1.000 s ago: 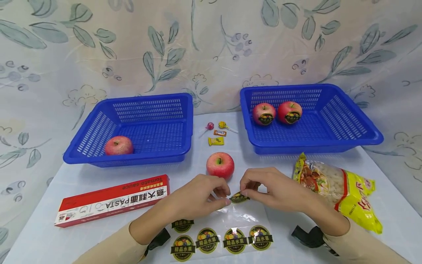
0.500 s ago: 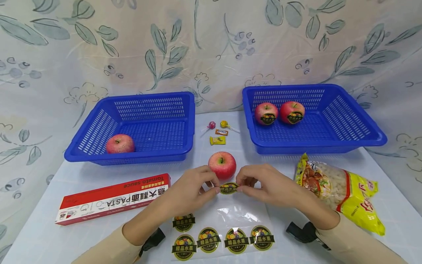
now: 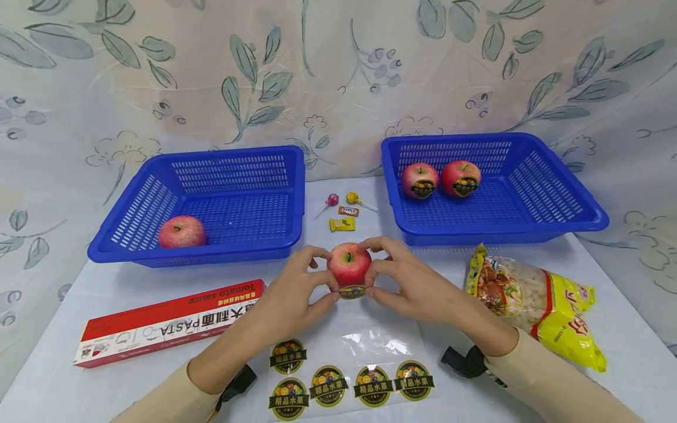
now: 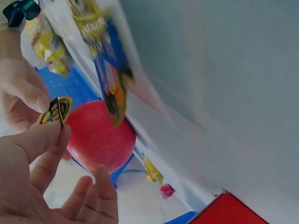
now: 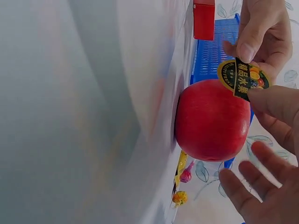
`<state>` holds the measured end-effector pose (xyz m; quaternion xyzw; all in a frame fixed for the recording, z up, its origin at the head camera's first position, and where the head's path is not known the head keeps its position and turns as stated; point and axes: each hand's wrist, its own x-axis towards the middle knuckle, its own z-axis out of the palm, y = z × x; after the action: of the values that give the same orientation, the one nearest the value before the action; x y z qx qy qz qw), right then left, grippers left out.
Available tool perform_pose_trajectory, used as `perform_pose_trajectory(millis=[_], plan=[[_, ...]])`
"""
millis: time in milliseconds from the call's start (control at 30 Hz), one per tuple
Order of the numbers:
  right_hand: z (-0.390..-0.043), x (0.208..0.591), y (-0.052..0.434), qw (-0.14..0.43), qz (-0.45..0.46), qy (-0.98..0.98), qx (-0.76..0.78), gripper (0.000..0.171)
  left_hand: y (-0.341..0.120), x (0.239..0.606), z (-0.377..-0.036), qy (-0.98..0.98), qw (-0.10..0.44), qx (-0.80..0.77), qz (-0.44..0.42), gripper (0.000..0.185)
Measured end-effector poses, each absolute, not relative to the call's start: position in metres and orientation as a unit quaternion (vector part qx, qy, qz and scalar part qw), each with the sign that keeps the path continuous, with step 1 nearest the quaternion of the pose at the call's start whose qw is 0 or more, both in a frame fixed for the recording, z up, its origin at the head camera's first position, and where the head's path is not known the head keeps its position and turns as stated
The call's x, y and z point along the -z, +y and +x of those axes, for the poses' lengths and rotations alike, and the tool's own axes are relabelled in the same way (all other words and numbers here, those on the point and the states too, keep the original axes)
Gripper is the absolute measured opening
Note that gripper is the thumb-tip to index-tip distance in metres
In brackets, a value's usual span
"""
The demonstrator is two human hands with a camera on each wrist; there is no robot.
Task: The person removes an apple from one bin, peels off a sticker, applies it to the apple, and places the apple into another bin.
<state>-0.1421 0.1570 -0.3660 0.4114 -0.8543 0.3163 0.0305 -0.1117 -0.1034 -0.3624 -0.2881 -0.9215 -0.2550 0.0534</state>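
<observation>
A round black-and-gold fruit sticker [image 3: 352, 292] is stretched between my two hands at the near side of a red apple [image 3: 349, 264]. My left hand [image 3: 298, 288] pinches one end of the sticker [image 5: 240, 79] between thumb and index finger. The other end is pinched by my right hand [image 3: 409, 282]. The apple [image 4: 103, 140] stands upright on the table, with fingers of both hands around its sides. Whether the sticker touches the apple's skin I cannot tell. Below the hands lies a clear sticker sheet [image 3: 365, 335] with several similar stickers on it.
The left blue basket [image 3: 233, 254] holds one plain apple [image 3: 182, 232]. Two stickered apples [image 3: 461, 178] sit in the right blue basket [image 3: 508, 238]. Wrapped candies [image 3: 342, 224] and lollipops lie between them. A pasta box [image 3: 169, 323] is at left, a yellow food bag [image 3: 534, 305] at right.
Both hands have moved forward from above the sheet to the apple, carrying the sticker. The sticker went from slanted to level between the hands. The apple remains in place.
</observation>
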Motion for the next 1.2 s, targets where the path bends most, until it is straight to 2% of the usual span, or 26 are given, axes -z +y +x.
perform_pose_trajectory(millis=[333, 733, 1033, 1200], plan=[[-0.148, 0.366, 0.153, 0.038, 0.411, -0.859, -0.302, 0.017, -0.102, 0.361, -0.121, -0.929, 0.025, 0.234, -0.285, 0.007], [-0.155, 0.37, 0.15, 0.051, 0.404, -0.859, -0.311, 0.018, -0.1, 0.36, -0.13, -0.931, 0.031, 0.235, -0.277, 0.006], [-0.157, 0.366, 0.146, 0.05, 0.396, -0.86, -0.318, 0.017, -0.1, 0.358, -0.136, -0.929, 0.035, 0.238, -0.282, 0.01], [-0.158, 0.365, 0.143, 0.052, 0.391, -0.863, -0.316, 0.021, -0.099, 0.358, -0.139, -0.927, 0.041, 0.237, -0.288, 0.019]])
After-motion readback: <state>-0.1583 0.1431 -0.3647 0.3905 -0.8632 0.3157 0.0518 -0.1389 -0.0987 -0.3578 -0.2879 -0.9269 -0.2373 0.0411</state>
